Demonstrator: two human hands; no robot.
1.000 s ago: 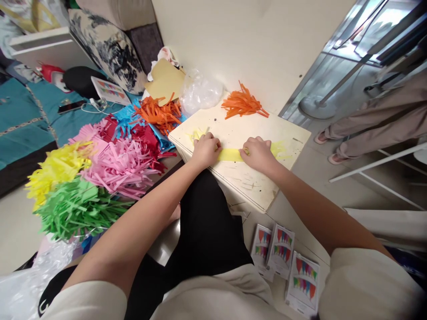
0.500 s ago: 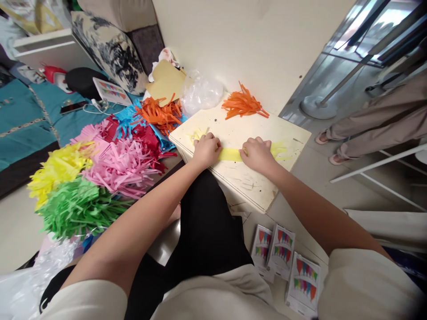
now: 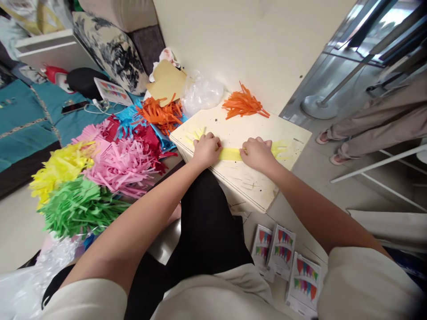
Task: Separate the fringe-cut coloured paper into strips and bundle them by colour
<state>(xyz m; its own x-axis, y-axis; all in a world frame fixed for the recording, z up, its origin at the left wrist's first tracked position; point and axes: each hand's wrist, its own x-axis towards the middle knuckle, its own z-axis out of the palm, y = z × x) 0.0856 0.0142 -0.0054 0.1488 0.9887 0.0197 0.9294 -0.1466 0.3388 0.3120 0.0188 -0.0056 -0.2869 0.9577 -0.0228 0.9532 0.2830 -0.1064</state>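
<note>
A strip of yellow tissue paper (image 3: pixel 230 154) with fringed ends lies across the small cream table (image 3: pixel 240 180). My left hand (image 3: pixel 207 150) is closed on it left of the middle, fingers curled. My right hand (image 3: pixel 256 152) grips it further right, also with bent fingers. Between the hands the paper is a flat, narrow band; its fringes spread out beyond each hand. Behind them, on the same table, rests an orange paper tassel (image 3: pixel 244 104). The fingertips are partly hidden under both hands.
Heaped at the left are pink (image 3: pixel 123 162), green (image 3: pixel 82 206) and yellow tassels (image 3: pixel 62 171), with orange ones (image 3: pixel 160 116) behind. A clear plastic bag (image 3: pixel 202 93) touches the table's back corner. Printed boxes (image 3: pixel 303 284) stand on the floor. At right is a person's leg (image 3: pixel 367 118).
Both hands stay in nearly the same place on the yellow paper. The fringe at the left end has shifted slightly; the rest looks the same.
</note>
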